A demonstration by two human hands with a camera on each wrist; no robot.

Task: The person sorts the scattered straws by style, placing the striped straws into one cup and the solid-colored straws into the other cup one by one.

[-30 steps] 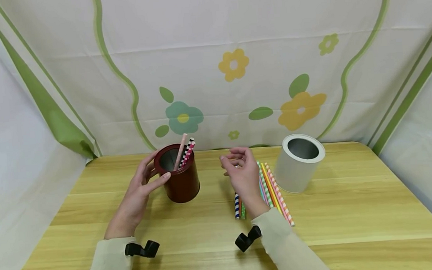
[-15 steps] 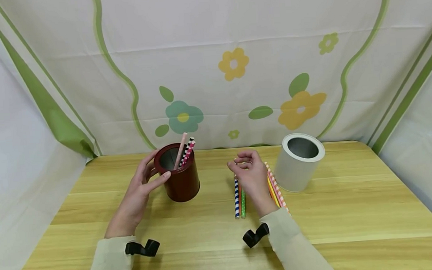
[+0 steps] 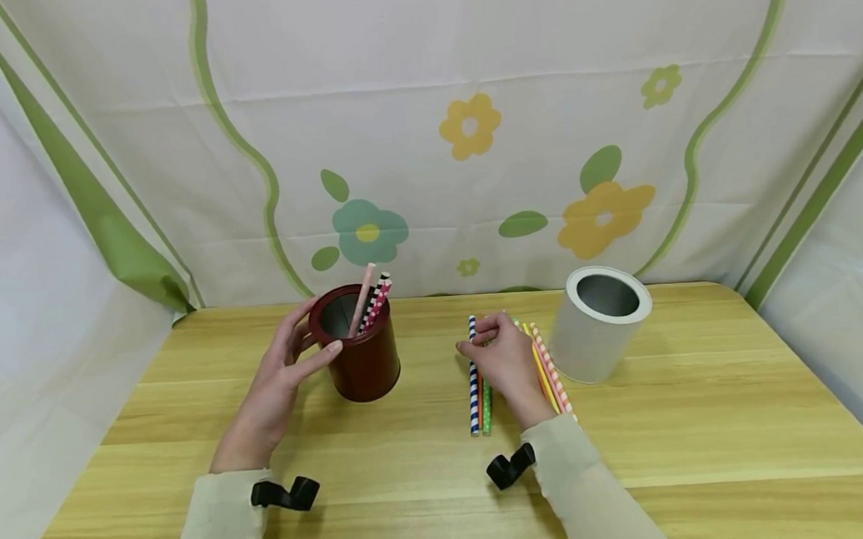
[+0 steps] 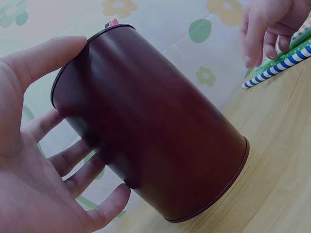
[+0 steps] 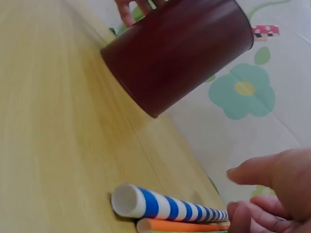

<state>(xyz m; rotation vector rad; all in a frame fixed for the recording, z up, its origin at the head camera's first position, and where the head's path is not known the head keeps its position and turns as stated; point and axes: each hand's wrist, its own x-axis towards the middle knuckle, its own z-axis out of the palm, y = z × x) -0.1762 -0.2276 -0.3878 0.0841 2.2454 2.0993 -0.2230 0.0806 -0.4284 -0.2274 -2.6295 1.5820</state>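
My left hand (image 3: pixel 270 389) holds the dark red can (image 3: pixel 369 370), thumb at the rim and fingers along its side. The can stands upright with several paper straws leaning in it, among them a pale pink straw (image 3: pixel 362 299) and a pink dotted one. Over loose straws on the table is my right hand (image 3: pixel 509 364), its fingers loosely bent. In the right wrist view its thumb stands apart from the fingers, which are close to the blue-striped straw (image 5: pixel 167 206) and an orange straw (image 5: pixel 180 225). Whether they touch is unclear. The hand partly covers the straws.
A white can (image 3: pixel 595 346) stands upright to the right of the straws. Yellow, pink and orange-striped straws (image 3: pixel 551 371) lie between it and my right hand. A flowered cloth (image 3: pixel 423 153) hangs behind the wooden table (image 3: pixel 402 489).
My right hand has shifted right and slightly down, settling over the straws and uncovering more of the blue-striped one. My left hand stays on the dark red can.
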